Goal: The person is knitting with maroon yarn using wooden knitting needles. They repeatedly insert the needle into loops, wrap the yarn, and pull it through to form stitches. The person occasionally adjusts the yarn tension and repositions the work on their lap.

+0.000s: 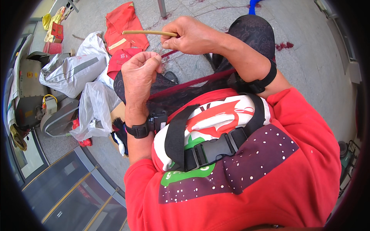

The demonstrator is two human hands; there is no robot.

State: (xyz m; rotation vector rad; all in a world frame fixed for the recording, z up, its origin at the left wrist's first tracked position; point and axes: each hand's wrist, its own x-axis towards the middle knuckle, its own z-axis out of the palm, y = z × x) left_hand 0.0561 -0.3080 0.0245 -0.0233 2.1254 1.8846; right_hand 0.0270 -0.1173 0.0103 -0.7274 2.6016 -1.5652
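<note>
Between the thumb and fingers of my right hand (189,36) is a thin yellowish stick (138,32), perhaps bamboo, pointing left. A dark red bundle of thread (170,53) runs from beneath this hand to my left hand (141,65), which pinches it between thumb and forefinger. Both hands are raised above my knees, the right one a little farther out. Across my lap stretches dark red netting or thread (192,81), over black patterned trousers (253,36). How the thread meets the stick is hidden by my right fingers.
Red cloth (125,26) lies on the tiled floor, near a white woven sack (78,69) and a clear plastic bag (96,106). A grey machine (31,89) stands at left. Dark red thread scraps (284,46) lie at right, and a metal leg (162,8) stands ahead.
</note>
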